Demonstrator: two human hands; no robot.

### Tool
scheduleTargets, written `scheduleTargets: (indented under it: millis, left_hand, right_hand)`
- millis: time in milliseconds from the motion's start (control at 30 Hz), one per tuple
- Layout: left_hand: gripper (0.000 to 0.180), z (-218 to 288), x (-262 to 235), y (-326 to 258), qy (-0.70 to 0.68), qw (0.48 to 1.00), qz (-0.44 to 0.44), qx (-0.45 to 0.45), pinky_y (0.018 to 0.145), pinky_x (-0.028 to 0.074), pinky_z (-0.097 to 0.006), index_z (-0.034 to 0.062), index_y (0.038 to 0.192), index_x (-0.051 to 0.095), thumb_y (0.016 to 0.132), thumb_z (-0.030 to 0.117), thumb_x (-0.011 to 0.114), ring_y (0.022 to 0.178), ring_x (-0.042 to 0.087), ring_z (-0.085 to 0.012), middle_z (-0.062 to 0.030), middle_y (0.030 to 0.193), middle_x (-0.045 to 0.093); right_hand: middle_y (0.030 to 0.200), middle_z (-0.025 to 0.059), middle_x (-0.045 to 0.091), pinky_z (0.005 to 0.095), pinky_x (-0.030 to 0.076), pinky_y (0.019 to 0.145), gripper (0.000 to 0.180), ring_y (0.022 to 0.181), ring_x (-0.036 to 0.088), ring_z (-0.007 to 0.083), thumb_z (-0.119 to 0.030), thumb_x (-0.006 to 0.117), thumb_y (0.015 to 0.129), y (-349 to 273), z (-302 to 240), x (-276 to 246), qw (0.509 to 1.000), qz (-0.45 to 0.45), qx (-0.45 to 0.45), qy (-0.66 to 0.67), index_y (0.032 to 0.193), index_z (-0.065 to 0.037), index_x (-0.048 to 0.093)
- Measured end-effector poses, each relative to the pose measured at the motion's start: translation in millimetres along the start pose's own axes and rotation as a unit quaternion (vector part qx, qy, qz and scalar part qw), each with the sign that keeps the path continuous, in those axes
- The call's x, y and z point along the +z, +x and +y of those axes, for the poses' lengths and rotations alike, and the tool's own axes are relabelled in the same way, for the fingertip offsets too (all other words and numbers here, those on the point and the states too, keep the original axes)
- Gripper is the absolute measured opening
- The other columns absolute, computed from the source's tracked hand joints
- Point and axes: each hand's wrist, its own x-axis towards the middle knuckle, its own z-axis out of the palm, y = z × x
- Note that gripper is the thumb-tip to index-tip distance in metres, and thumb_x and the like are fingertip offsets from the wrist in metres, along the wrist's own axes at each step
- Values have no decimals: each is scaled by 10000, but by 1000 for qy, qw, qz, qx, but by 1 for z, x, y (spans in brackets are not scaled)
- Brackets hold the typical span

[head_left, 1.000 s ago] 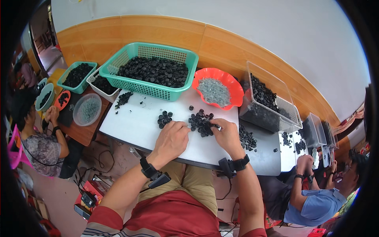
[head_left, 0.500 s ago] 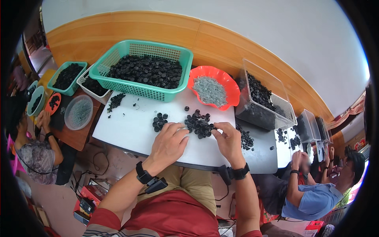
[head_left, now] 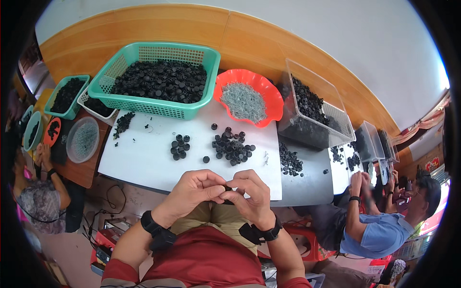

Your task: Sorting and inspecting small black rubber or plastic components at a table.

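Just past the near edge of the white tabletop, my left hand and my right hand meet with fingertips pinched. Between them is a small black cap-like part, mostly covered by the fingers. Beyond my hands lies a pile of small round black caps, with a smaller cluster of caps to its left. One single cap sits between these groups, and another lone cap is farther back. A few thin pale pieces lie right of the large pile.
A green basket of black parts and a red scalloped bowl of thin clear pieces stand at the back. Right of them is a clear bin, near loose black parts. Co-workers sit left and right.
My hands have left the large cap pile, drawn back toward my body and come together around a small black part. The view has shifted slightly. A single cap now shows where my left hand was.
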Motion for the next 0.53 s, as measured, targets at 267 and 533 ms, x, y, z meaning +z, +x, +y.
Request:
scheduleTargets:
  millis: [267,533]
  left_hand:
    - [187,-12,11,11,-107,994,-27,-10,796,577,-256,-13,1142,667,980,77,699,877,708,-126,-79,997,738]
    - [318,-18,2,13,86,996,-5,16,823,599,-317,-35,1269,648,960,29,693,902,714,-155,-105,1041,731]
  right_hand:
    - [1009,106,673,271,513,596,263,744,655,157,-52,814,862,-15,6,-14,998,-11,10,54,1114,-45,740]
    - [981,121,733,308,537,601,178,723,717,212,-39,776,867,20,54,-86,955,-2,201,-218,1044,-27,753]
